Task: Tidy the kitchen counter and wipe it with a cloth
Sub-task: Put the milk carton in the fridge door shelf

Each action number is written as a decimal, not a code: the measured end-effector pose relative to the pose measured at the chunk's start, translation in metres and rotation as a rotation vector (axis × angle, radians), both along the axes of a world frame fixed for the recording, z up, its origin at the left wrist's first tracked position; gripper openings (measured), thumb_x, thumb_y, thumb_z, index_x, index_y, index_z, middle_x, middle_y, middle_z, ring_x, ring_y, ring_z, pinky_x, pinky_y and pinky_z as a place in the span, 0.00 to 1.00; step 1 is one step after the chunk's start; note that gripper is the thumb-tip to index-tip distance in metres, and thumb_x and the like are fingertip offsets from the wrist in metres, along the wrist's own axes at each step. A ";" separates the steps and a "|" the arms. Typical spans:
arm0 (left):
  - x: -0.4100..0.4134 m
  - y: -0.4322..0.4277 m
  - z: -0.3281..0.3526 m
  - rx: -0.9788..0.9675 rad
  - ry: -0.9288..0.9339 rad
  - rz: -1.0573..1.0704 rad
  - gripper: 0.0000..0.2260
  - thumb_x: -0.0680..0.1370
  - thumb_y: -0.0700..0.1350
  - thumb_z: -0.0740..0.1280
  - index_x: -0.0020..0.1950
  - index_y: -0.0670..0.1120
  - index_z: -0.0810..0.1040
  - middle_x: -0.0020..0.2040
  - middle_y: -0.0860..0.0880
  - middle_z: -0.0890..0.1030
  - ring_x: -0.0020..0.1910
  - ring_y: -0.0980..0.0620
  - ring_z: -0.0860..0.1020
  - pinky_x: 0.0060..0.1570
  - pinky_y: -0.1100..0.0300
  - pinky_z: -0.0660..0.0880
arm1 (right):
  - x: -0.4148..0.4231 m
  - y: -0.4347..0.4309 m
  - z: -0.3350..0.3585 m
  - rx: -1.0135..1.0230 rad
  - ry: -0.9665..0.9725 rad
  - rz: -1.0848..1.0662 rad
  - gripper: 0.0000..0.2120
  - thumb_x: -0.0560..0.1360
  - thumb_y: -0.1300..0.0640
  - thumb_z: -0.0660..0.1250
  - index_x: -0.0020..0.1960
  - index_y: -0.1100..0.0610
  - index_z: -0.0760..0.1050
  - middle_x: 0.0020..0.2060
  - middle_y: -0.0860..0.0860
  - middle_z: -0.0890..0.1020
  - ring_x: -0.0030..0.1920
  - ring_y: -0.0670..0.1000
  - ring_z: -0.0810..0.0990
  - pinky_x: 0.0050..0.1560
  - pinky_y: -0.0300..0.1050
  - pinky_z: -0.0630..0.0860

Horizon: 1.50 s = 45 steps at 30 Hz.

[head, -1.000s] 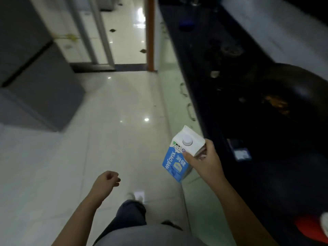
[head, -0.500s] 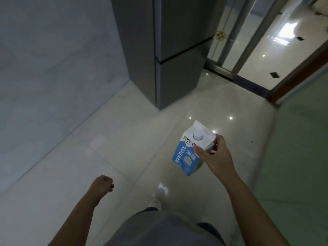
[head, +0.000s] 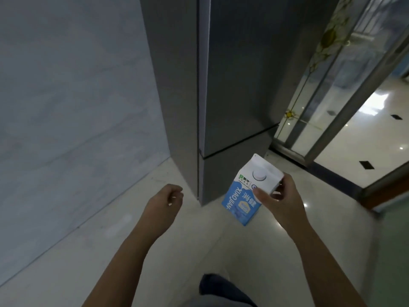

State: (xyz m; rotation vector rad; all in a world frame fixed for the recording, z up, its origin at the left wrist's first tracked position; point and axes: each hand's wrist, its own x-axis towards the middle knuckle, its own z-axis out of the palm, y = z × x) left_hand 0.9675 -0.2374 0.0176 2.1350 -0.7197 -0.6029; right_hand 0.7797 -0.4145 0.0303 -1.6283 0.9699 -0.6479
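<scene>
The right hand (head: 280, 201) is gripping a carton (head: 249, 191) by its upper end, thumb lying across the white front face just below the round cap (head: 259, 175) and the other fingers wrapping behind the gabled top. The carton is hanging tilted in the air above the floor (head: 177, 251), its blue lower half with the lettering "XIAOJIAN" pointing down and toward the left, and it is touching nothing but the hand. The left hand (head: 167, 201) is hovering beside it, well apart from the carton, fingers curling loosely inward around nothing. Both bare forearms are reaching forward from the lower edge of the view. Directly ahead, a tall grey fridge (head: 232, 85) is standing on the pale glossy floor, a dark seam dividing its upper and lower doors; the carton is sitting just in front of its lower right corner. A grey wall (head: 73, 96) is filling the left side, and a glass sliding door (head: 327, 85) with a metal frame is standing to the right of the fridge.
</scene>
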 end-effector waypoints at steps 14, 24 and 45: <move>0.128 -0.225 0.105 -0.312 -0.359 0.014 0.25 0.76 0.47 0.64 0.71 0.46 0.61 0.69 0.46 0.68 0.67 0.50 0.68 0.62 0.61 0.64 | 0.119 -0.147 0.085 -0.139 -0.240 -0.002 0.20 0.68 0.58 0.72 0.54 0.48 0.66 0.46 0.38 0.76 0.48 0.40 0.77 0.34 0.30 0.78; 0.176 -0.283 0.136 -0.442 -0.379 0.104 0.17 0.73 0.48 0.68 0.59 0.43 0.72 0.50 0.48 0.74 0.48 0.51 0.74 0.47 0.60 0.70 | 0.172 -0.167 0.105 -0.157 -0.234 -0.105 0.21 0.67 0.54 0.72 0.54 0.47 0.66 0.46 0.38 0.76 0.49 0.42 0.78 0.43 0.41 0.79; 0.162 -0.285 0.142 -0.404 -0.516 0.016 0.13 0.73 0.50 0.67 0.39 0.44 0.66 0.39 0.46 0.71 0.35 0.50 0.69 0.35 0.58 0.66 | 0.150 -0.154 0.087 -0.060 -0.337 -0.247 0.16 0.69 0.61 0.70 0.49 0.46 0.67 0.45 0.40 0.76 0.45 0.42 0.77 0.32 0.33 0.76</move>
